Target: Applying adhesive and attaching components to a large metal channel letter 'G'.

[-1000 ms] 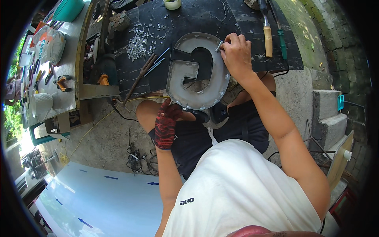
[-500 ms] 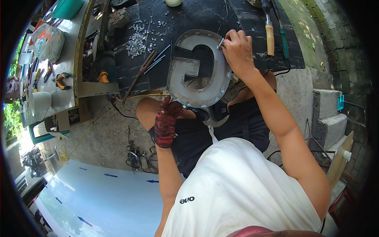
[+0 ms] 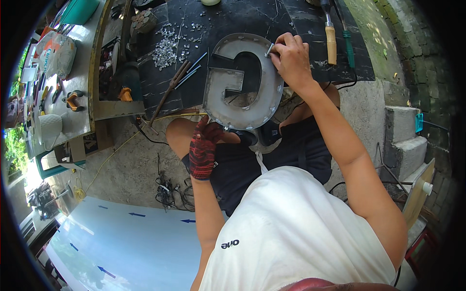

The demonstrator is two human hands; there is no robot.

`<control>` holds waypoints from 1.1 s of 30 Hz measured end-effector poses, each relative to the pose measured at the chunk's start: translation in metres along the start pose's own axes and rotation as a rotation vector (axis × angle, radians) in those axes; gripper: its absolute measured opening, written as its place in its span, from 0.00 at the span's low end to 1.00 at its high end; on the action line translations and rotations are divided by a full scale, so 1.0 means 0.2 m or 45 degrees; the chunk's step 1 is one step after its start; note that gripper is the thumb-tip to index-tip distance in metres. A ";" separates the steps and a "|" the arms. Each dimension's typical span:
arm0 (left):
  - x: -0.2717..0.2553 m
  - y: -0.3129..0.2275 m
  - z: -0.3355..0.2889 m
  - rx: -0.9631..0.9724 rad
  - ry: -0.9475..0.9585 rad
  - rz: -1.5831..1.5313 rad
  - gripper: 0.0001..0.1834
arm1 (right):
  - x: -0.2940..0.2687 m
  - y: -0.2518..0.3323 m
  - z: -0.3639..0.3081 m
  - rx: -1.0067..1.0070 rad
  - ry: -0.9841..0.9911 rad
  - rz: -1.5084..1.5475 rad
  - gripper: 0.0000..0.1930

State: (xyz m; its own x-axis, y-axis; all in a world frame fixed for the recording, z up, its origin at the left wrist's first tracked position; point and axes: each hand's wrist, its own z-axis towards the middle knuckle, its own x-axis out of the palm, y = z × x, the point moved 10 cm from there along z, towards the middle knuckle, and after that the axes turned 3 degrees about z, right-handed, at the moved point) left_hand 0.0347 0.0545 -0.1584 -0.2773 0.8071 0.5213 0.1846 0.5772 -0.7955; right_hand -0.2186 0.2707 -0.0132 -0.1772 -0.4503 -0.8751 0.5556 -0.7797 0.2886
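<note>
A grey metal letter G (image 3: 250, 115) with raised side walls lies at the table's near edge, partly over my lap. My bare right hand (image 3: 293, 58) is at its upper right, thumb and fingers pinching a short, thin metal rod (image 3: 269, 50). The rod's lower end meets the letter's face or rim; which one I cannot tell. In a red and black knit glove, my left hand (image 3: 204, 150) is by the letter's lower left edge, fingers partly spread and nothing visible in them. Whether its fingertips touch the metal is unclear. Small shiny bits dot the letter's rim.
Small clear chips (image 3: 166, 51) lie heaped on the black marbled table (image 3: 262, 17). Left of the letter are thin rods (image 3: 189, 76) and a rusty bar (image 3: 167, 97). A wooden-handled tool (image 3: 331, 46) and a green-handled corded tool (image 3: 348, 48) lie right. Cables (image 3: 167, 191) tangle on the floor.
The view has shifted slightly. Both hands, the rod and the letter keep nearly the same places relative to each other.
</note>
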 end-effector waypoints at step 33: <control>-0.01 -0.01 0.00 0.038 0.016 -0.024 0.43 | 0.01 0.01 -0.01 0.067 0.042 -0.028 0.05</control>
State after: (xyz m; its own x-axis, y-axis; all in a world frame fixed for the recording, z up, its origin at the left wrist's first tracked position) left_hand 0.0349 0.0527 -0.1578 -0.2683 0.7978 0.5400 0.1510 0.5885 -0.7943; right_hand -0.2163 0.2683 -0.0140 -0.1621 -0.4187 -0.8935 0.5085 -0.8115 0.2881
